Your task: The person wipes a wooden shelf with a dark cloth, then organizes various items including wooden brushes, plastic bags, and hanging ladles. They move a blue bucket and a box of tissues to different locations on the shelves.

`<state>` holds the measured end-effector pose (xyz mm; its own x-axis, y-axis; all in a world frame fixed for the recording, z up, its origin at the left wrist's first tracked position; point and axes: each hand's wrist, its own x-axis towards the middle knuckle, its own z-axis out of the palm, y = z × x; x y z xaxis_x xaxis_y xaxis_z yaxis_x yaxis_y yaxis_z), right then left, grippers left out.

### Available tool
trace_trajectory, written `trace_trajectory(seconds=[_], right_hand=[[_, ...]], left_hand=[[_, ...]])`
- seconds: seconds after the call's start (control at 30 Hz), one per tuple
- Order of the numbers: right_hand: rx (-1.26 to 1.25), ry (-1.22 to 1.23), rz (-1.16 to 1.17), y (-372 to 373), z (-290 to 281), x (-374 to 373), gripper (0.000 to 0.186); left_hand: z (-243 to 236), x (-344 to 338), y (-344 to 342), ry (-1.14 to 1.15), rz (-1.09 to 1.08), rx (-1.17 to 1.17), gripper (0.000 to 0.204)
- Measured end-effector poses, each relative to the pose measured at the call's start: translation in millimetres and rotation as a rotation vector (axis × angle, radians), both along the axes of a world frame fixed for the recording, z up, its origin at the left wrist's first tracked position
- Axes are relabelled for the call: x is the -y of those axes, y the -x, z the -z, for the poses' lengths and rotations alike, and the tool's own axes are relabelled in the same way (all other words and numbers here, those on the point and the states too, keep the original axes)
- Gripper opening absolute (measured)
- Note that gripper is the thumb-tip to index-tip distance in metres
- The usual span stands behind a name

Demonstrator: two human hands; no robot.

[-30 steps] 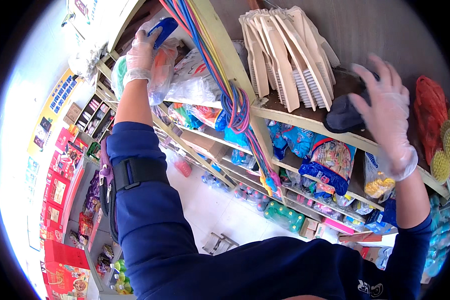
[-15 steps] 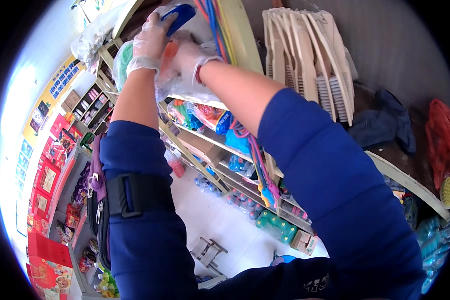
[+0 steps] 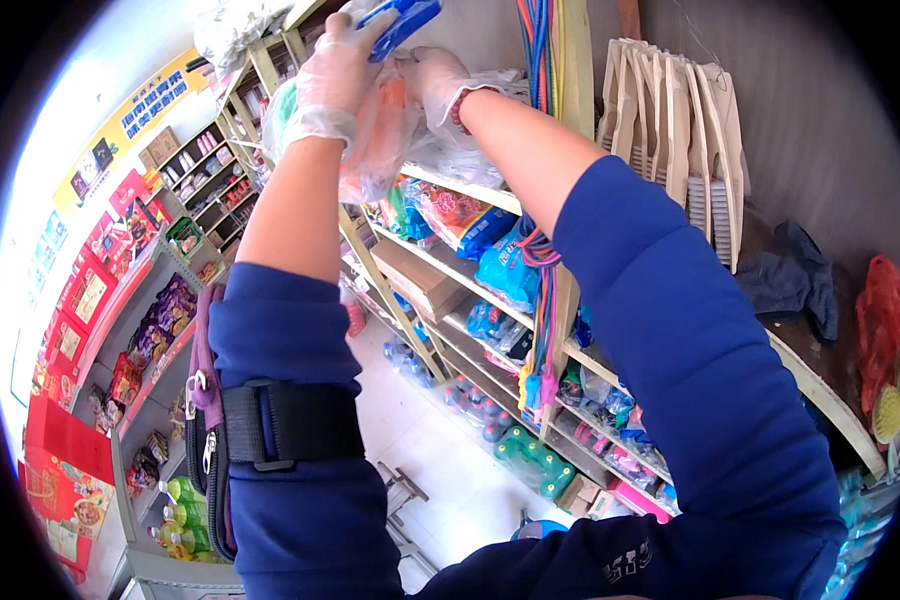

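Both my hands are raised at the top of the view, in thin clear gloves. My left hand point(image 3: 332, 85) is closed round a blue plastic piece with a looped handle point(image 3: 402, 26), perhaps a scrubbing brush; its far end runs toward the upper edge. My right hand point(image 3: 435, 82) is beside it, fingers bent at the crumpled clear plastic bag point(image 3: 370, 170). Orange and green items show through the film; I cannot make out their kind. The bag hangs in front of the shelf, below and between my hands. My right fingertips are partly hidden.
To the right hang several pale long-handled brushes point(image 3: 675, 140). Coloured cords point(image 3: 545, 300) dangle along a shelf post. Packed shelves point(image 3: 450, 260) run below my arms. A grey cloth point(image 3: 795, 280) and red mesh bag point(image 3: 882, 320) are far right. Red gift boxes point(image 3: 80, 370) line the left.
The view has shifted, so the shelves and brushes appear farther right. The blue piece has turned and now shows its looped handle. My right hand is farther from my left.
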<state>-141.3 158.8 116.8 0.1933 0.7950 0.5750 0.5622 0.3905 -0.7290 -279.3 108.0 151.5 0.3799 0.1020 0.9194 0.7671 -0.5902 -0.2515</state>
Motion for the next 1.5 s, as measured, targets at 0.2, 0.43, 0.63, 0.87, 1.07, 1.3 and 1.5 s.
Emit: trace_trajectory(seconds=[0.2, 0.43, 0.63, 0.87, 1.07, 1.3, 1.5], right_hand=[[0.017, 0.101, -0.164, 31.0, -13.0, 54.3, 0.051], [0.238, 0.003, -0.127, 23.6, -29.3, 156.4, 0.047], [0.254, -0.014, -0.136, 0.3, -55.9, 270.3, 0.041], [0.395, 0.013, 0.094, -82.9, -98.5, 389.1, 0.042], [0.423, 0.033, 0.474, -133.8, -113.2, 461.3, 0.037], [0.812, -0.228, 0.843, -241.3, -100.4, 475.7, 0.035], [0.495, 0.037, 0.926, -271.0, -66.2, 475.0, 0.04]], left_hand=[[0.4, 11.3, 54.4, 0.066, 0.093, 0.045, 0.055], [-1.6, 98.9, 83.7, 0.107, 0.302, 0.066, 0.048], [-23.3, 169.0, 75.9, 0.124, 0.446, 0.088, 0.038], [-36.3, 216.7, -20.6, 0.402, 0.945, 0.228, 0.041], [-27.1, 274.8, -130.4, 0.189, 1.218, 0.324, 0.047], [11.3, 286.2, -241.7, 0.256, 1.195, 0.505, 0.045], [45.0, 281.9, -294.4, 0.565, 1.186, 0.467, 0.045]])
